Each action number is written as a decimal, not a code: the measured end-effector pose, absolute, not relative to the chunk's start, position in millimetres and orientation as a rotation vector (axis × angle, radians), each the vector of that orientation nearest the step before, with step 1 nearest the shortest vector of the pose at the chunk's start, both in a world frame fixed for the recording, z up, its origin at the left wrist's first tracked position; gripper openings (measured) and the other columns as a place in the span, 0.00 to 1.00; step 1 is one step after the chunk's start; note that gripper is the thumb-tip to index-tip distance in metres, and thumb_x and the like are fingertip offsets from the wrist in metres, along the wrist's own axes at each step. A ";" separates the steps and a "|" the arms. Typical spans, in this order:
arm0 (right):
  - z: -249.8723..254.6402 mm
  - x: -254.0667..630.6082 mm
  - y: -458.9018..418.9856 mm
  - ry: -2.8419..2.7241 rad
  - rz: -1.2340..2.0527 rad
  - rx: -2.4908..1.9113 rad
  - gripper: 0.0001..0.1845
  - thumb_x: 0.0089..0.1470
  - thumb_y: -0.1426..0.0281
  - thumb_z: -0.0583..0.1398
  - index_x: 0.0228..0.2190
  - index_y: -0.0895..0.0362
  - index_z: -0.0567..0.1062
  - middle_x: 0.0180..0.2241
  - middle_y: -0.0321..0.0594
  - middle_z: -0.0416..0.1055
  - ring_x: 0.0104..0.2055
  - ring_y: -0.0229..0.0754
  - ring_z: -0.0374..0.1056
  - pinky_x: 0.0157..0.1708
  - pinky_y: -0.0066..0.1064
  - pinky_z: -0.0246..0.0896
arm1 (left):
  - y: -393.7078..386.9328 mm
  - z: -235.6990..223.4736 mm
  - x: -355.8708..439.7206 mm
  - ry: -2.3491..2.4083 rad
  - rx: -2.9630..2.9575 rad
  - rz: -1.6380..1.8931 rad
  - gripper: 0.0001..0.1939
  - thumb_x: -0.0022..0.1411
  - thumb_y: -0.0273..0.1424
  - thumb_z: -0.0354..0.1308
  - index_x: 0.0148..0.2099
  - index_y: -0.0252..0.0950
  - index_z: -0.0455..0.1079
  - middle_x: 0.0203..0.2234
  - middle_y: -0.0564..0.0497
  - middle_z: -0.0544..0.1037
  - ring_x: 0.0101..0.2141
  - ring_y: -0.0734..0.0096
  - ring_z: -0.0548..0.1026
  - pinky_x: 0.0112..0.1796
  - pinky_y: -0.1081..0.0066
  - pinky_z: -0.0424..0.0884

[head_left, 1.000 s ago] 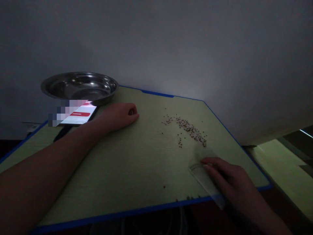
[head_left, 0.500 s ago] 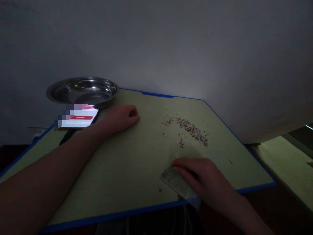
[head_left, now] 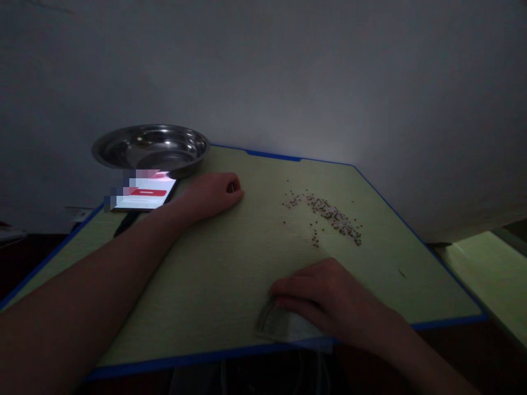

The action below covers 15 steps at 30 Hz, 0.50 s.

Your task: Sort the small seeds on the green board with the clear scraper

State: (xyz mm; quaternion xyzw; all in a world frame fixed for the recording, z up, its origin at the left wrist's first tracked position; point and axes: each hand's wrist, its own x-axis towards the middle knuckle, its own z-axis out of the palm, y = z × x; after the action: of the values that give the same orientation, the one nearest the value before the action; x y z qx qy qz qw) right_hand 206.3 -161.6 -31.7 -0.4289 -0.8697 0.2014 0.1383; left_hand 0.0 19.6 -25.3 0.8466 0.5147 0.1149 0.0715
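Observation:
My right hand (head_left: 325,296) pinches a clear, curved plastic piece that looks like a protractor (head_left: 269,325), held low at the near edge of the table. Its markings are too blurred to read. Beyond this hand lies a loose streak of small dark grains (head_left: 331,214) mixed with paler bits, some scattered around it. My left hand (head_left: 214,193) rests on the tabletop left of the grains, its fingers curled in loosely with nothing visible in them. A lit phone (head_left: 142,200) lies just beside my left wrist.
A shiny steel basin (head_left: 154,148) stands at the back left, behind the phone. The pale table (head_left: 222,258) has a blue rim and backs onto a grey wall (head_left: 288,77). A thin dark sliver (head_left: 402,273) lies to the right. Another pale surface (head_left: 486,269) shows beyond the table's right side.
My right hand has moved left and nearer with the protractor. A single grain near its tip is no longer visible. The view has shifted slightly; my left hand stays in place.

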 end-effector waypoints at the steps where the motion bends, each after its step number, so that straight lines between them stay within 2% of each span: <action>1: -31.1 205.4 -162.6 -2.523 0.605 -1.228 0.15 0.62 0.63 0.52 0.37 0.53 0.77 0.28 0.35 0.76 0.29 0.36 0.70 0.30 0.26 0.56 | 19.8 -25.8 -0.2 1.545 2.548 0.352 0.17 0.56 0.43 0.49 0.39 0.38 0.71 0.34 0.48 0.77 0.31 0.65 0.72 0.29 0.70 0.62; 7: -23.6 207.0 -166.6 -2.508 0.667 -1.263 0.13 0.60 0.62 0.54 0.32 0.53 0.76 0.26 0.33 0.75 0.29 0.36 0.70 0.30 0.26 0.57 | 19.1 -26.6 -1.2 1.534 2.537 0.371 0.17 0.56 0.43 0.49 0.39 0.38 0.71 0.34 0.49 0.77 0.31 0.66 0.72 0.29 0.70 0.61; 11: -7.8 224.1 -151.4 -2.377 0.526 -1.359 0.13 0.59 0.61 0.54 0.30 0.53 0.74 0.23 0.32 0.72 0.24 0.34 0.67 0.25 0.25 0.56 | 17.1 -24.8 -1.1 1.523 2.518 0.377 0.16 0.56 0.42 0.49 0.39 0.38 0.70 0.33 0.49 0.77 0.30 0.67 0.72 0.28 0.70 0.61; 15: 17.4 250.0 -115.5 -2.198 0.315 -1.410 0.16 0.58 0.61 0.52 0.23 0.54 0.69 0.18 0.32 0.64 0.19 0.34 0.59 0.19 0.26 0.52 | 16.1 -23.5 -1.1 1.553 2.505 0.353 0.16 0.56 0.41 0.49 0.39 0.38 0.71 0.32 0.49 0.76 0.30 0.67 0.71 0.28 0.70 0.61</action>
State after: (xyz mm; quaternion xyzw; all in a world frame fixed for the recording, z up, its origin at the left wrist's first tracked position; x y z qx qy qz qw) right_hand 250.0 -115.5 17.4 -0.5187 -0.8085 0.1160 0.2526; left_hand -1.1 16.1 -23.5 0.8408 0.5212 0.1183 0.0863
